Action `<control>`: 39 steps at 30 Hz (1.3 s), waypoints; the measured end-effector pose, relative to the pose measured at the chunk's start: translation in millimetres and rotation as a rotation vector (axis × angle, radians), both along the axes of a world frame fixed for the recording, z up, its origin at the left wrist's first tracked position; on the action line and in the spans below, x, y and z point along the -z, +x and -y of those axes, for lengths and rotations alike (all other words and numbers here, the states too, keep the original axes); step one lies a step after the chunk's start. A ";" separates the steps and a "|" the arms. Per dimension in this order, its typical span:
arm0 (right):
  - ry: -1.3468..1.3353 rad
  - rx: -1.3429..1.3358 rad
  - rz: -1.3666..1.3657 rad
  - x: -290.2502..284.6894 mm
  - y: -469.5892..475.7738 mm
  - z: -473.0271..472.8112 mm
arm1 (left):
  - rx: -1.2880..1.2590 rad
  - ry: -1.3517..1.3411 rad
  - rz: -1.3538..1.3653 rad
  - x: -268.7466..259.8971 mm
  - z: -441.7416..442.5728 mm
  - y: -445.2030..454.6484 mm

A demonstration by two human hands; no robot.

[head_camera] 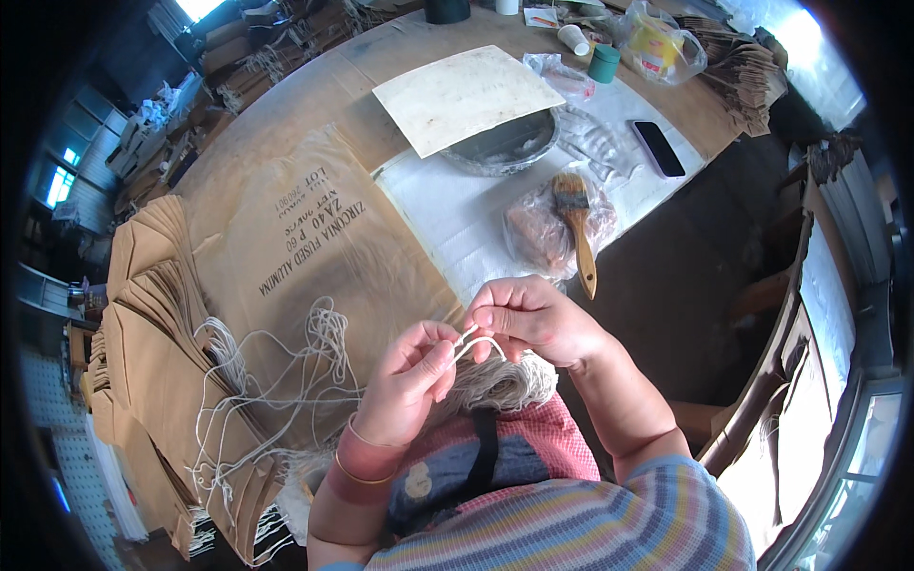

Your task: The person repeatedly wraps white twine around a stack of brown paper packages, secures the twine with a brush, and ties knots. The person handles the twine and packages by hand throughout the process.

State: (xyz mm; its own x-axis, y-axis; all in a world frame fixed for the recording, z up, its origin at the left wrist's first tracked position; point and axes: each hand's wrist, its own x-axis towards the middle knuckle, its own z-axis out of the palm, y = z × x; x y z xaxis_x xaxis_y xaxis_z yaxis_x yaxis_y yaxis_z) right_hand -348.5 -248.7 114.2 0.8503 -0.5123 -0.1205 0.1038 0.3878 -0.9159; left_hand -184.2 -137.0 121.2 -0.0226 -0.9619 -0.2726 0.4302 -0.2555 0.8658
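Observation:
Thumb and fingers of my left hand [418, 371] pinch a white cotton cord [480, 341]. Close beside it, my right hand [539, 317] grips the cord's other part, and a short loop bends between the two hands. Below them a thick hank of white cord [503, 383] rests near my lap, partly hidden by my hands. More loose cord [327, 335] trails in tangles over the printed brown paper sheet [314, 235] and onto a stack of folded brown paper bags [164, 335] at the left.
A flat brush [577, 221] with a wooden handle lies on a plastic-wrapped bundle [532, 228]. Behind it, a pale board [464, 96] partly covers a round basin [507, 146]. A phone [658, 148], a green container [604, 63] and another paper bag stack [739, 68] sit farther right.

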 end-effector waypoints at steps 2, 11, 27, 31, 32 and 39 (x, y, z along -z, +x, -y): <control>0.061 0.025 0.022 2.6 -0.3 -0.5 | -0.011 -0.028 -0.013 3.3 0.1 1.6; 0.075 0.064 0.014 8.2 -4.9 2.6 | -0.040 -0.046 0.090 0.0 2.3 2.7; 0.032 0.055 -0.047 11.5 -7.7 0.4 | -0.098 -0.024 0.086 2.4 3.2 6.7; -0.076 0.067 -0.099 14.2 -6.0 0.6 | -0.100 -0.033 0.082 3.9 4.3 8.3; -0.172 0.076 -0.150 14.5 -6.3 1.8 | -0.096 -0.039 0.078 3.9 4.5 8.3; -0.738 0.416 -0.103 13.3 -6.0 -4.5 | -0.085 -0.049 0.060 5.9 4.5 9.9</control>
State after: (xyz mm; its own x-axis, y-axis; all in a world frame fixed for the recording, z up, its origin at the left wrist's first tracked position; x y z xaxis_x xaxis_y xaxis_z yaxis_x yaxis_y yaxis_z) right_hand -354.5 -244.2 100.9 0.5785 -0.7584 0.3003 0.0079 -0.3629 -0.9318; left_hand -174.3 -141.5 115.4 0.0746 -0.9718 -0.2239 0.3952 -0.1773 0.9013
